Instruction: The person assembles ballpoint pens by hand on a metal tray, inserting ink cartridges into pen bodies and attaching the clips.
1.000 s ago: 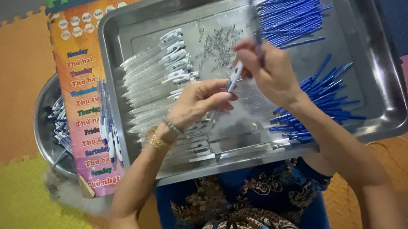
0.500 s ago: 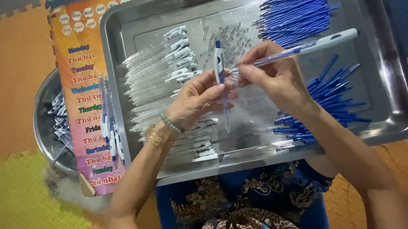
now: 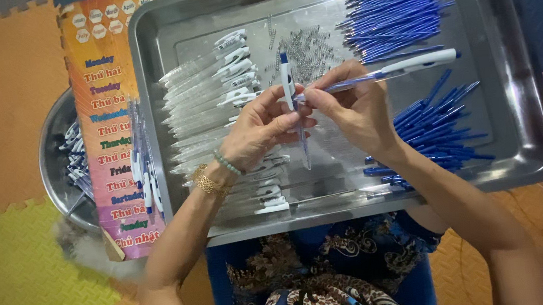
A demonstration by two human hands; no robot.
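The clear-barrelled pen with a white clip and blue tip stood nearly upright between our hands, its long axis running toward and away from us, pinched near its upper end by our left hand. Our right hand closed on a second assembled blue-and-white pen, which lay crosswise, its white end pointing away to the right and its near end meeting the upright pen at our left fingertips. The two pens sat roughly at right angles, touching or nearly so; we could not tell which. Below both grips lay the shiny steel tray: clear barrels with white clips left of the grips, small metal springs beyond, blue refills beyond and right. The tray rested on coloured foam mats.
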